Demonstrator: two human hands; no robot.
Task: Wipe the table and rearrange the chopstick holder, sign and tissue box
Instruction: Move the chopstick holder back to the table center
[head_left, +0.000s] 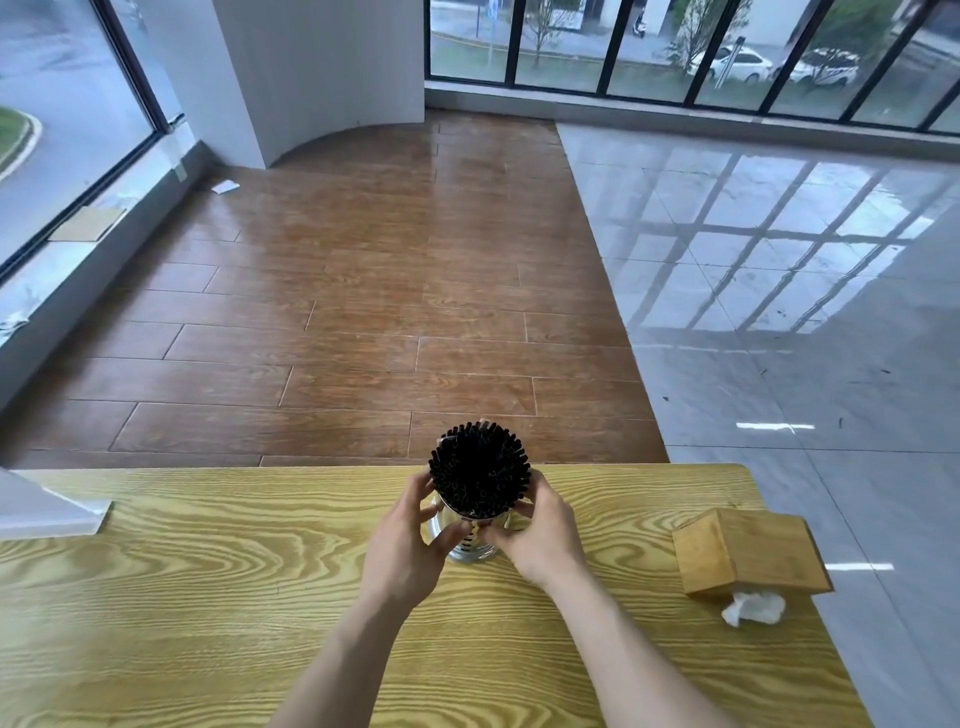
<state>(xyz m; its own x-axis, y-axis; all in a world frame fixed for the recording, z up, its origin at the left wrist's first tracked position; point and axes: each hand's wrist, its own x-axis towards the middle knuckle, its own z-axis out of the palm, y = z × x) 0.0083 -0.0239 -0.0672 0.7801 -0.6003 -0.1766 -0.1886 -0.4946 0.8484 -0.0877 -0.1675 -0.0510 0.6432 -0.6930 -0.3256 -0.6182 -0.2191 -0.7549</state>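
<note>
A shiny metal chopstick holder (470, 545) packed with black chopsticks (479, 470) stands upright near the far edge of the yellow wooden table (208, 597). My left hand (410, 540) wraps its left side and my right hand (540, 535) wraps its right side, fingers touching the metal. A wooden tissue box (748, 551) lies tipped on its side at the table's right end, with white tissue (753, 608) sticking out toward me. A clear acrylic sign (47, 509) sits at the far left edge, partly cut off by the frame.
Beyond the table's far edge lies brown wood-look floor (363, 312), with grey glossy tiles (779, 286) to the right. Windows run along the left and back walls. The table's right edge is just past the tissue box.
</note>
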